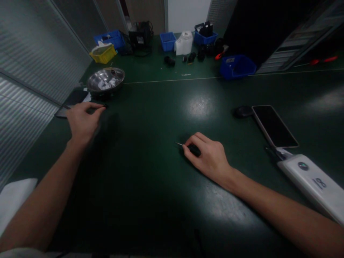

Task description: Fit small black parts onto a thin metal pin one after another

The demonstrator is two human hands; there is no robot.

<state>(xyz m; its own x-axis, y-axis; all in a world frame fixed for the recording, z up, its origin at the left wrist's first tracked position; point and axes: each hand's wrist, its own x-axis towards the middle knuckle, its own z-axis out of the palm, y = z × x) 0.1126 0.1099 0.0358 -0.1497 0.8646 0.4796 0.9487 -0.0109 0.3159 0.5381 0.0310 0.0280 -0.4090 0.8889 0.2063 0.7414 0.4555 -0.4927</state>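
A slim metal-tipped tool (pixel 179 143) lies in the person's right hand (pixel 211 157), its thin point sticking out past thumb and forefinger, which close on it low over the middle of the green tabletop (pixel 150 186). A dark form shows under the curled fingers, too dim to make out. The left hand (pixel 84 120) pinches a small dark piece (pixel 105 106) between thumb and fingertips, near the steel bowl (pixel 106 79), which holds crumpled white scraps (pixel 107 83).

To the right, a black computer mouse (pixel 243 111) sits beside a dark-screened phone (pixel 274 126), and a white device (pixel 314 182) marked with a looped figure lies nearer the person. The surface is dark and smooth, with two pale glare patches and a light line crossing it.

Beyond that line stand a yellow bin (pixel 103 53), several blue bins (pixel 168 41), a white vented housing (pixel 184 43) and scattered black parts (pixel 169 61). Slatted blinds (pixel 24 104) run along the left; the room is dim, with a pale panel (pixel 188 14) at the back.
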